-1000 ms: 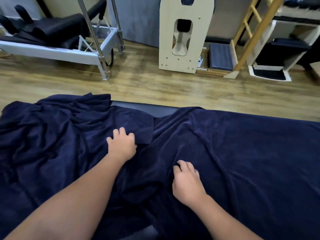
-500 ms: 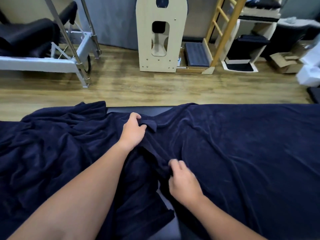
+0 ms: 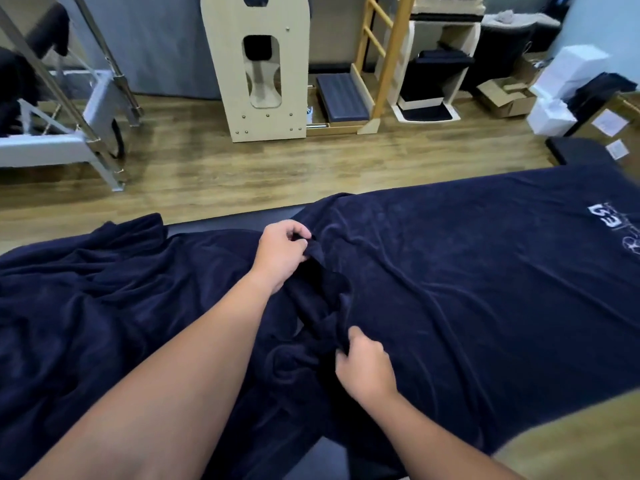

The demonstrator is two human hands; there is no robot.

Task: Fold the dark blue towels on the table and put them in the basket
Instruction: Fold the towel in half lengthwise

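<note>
**Folding barely begun**

From the head camera, a large dark blue plush towel with a white logo (image 3: 485,289) lies spread over the right of the black padded table (image 3: 235,220), with a second, rumpled dark blue towel (image 3: 86,306) on the left. The left hand (image 3: 282,259) pinches the spread towel's far edge; the right hand (image 3: 367,367) grips its near edge. Nothing looks folded yet, and no basket is in sight.
</note>
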